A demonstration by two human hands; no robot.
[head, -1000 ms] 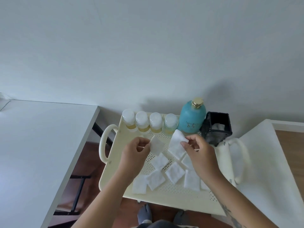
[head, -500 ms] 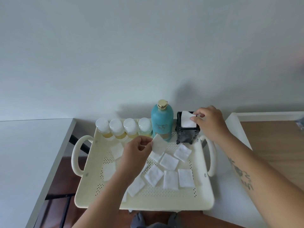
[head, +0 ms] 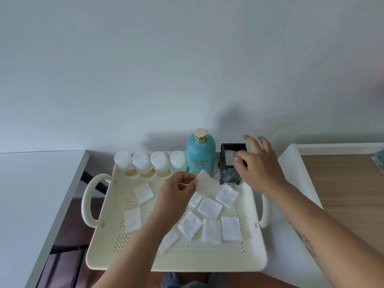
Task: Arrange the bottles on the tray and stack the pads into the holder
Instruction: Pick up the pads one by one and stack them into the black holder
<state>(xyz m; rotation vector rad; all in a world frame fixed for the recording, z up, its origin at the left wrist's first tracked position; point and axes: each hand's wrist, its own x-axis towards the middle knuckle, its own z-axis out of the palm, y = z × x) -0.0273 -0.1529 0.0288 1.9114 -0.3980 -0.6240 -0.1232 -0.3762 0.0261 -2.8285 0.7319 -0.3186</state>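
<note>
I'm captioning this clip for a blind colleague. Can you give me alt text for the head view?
A left hand pinches a white pad above a cream tray while the open right hand hovers at a black holder. Nine pads lie loose; four small bottles and a teal bottle line the back.

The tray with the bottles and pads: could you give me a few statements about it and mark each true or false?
1. The left hand pinches one white pad. True.
2. The holder is empty. False: a white pad lies inside it.
3. The tall teal bottle stands between the small bottles and the holder. True.
4. The right hand holds a pad. False: its fingers are spread open by the holder.
5. Loose pads lie on the tray. True.
</note>
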